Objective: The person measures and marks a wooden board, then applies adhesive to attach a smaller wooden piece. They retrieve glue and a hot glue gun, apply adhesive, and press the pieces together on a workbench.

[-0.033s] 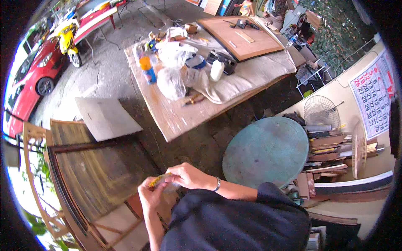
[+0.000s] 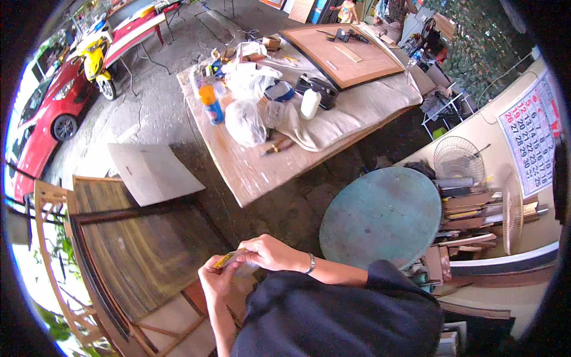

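Note:
Close to my body, both hands hold a small yellow packet that seems to have a clear plastic part. My left hand pinches its left end between thumb and fingers. From the other side my right hand, with a metal band on the wrist, grips the right end, its fingers bent over it. The hands are almost touching, and the packet's lower part is hidden by fingers. Below and left of them leans a dark-streaked wooden panel in a frame.
Ahead stands a wooden worktable bearing plastic bags, a spray can, a white bottle, pliers and a framed board. A round green tabletop is at my right, beside stacked wood offcuts and a fan.
The whole view has shifted very slightly. Both hands keep their grip on the packet, with no clear change in their pose.

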Demonstrator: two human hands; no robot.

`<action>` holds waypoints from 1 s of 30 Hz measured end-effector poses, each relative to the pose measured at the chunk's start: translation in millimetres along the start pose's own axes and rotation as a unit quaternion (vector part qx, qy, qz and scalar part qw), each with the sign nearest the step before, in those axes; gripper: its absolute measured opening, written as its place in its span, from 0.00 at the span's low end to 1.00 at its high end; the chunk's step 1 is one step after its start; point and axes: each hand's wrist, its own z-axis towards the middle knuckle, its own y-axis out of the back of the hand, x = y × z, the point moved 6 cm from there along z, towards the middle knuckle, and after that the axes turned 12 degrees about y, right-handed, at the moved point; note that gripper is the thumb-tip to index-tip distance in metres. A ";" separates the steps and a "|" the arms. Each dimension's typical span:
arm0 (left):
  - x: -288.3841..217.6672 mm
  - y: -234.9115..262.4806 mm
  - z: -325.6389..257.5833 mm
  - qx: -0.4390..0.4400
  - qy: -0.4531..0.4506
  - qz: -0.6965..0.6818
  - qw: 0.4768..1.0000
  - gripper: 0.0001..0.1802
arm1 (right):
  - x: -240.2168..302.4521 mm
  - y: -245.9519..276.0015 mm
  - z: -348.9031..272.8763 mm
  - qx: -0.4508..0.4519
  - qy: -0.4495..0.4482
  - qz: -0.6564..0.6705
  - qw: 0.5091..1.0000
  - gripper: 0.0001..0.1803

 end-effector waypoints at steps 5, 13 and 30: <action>-14.1 6.5 87.5 0.031 -0.010 0.001 0.999 0.06 | -42.3 31.7 57.3 -0.005 -0.012 0.002 1.000 0.11; -69.1 15.5 224.7 0.073 0.019 -0.160 0.984 0.09 | -97.6 82.2 177.5 -0.101 -0.010 -0.026 0.995 0.13; -186.6 -59.5 360.9 0.139 -0.056 0.262 0.953 0.11 | -102.5 182.5 190.3 -0.487 -0.052 -0.249 0.836 0.15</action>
